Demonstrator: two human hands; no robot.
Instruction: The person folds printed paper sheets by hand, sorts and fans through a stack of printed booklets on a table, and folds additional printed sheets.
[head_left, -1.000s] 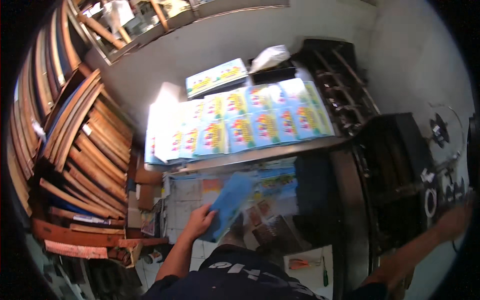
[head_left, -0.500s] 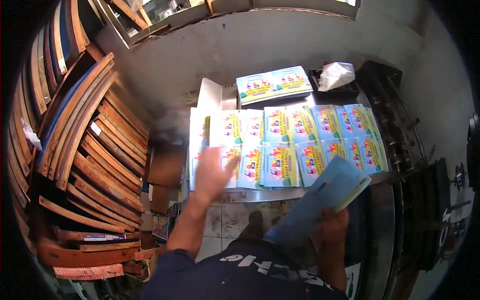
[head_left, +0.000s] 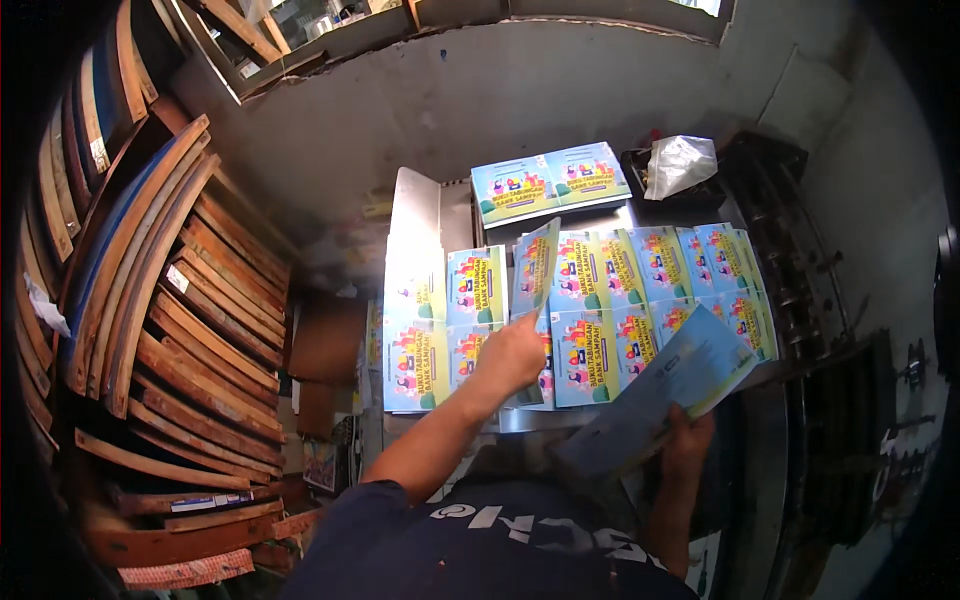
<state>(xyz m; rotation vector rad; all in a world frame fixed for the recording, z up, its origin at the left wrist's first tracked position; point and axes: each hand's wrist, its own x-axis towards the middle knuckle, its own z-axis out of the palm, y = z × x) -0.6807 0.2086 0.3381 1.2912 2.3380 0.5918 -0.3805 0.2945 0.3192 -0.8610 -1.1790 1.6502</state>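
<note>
Overlapping rows of printed cover sheets (head_left: 580, 350), blue, green and yellow with cartoon figures, cover the table (head_left: 520, 422). My left hand (head_left: 513, 357) is closed on the near end of one cover sheet (head_left: 535, 268), which tilts up on edge above the row. At the lower right, my right hand (head_left: 688, 440) grips several light-blue sheets (head_left: 655, 395), slanted over the table's near edge with their blue side up. Its thumb lies on top, and the other fingers are hidden underneath.
Behind the rows sits a stack of the same covers (head_left: 550, 185), beside a dark box holding a white plastic bag (head_left: 680, 165). Wooden-framed screens (head_left: 190, 330) fill a rack on my left. Dark machinery (head_left: 850, 440) stands to the right.
My left hand has moved right from the left-hand sheets and now lifts a cover sheet. The sheets in my right hand have shifted slightly right and down.
</note>
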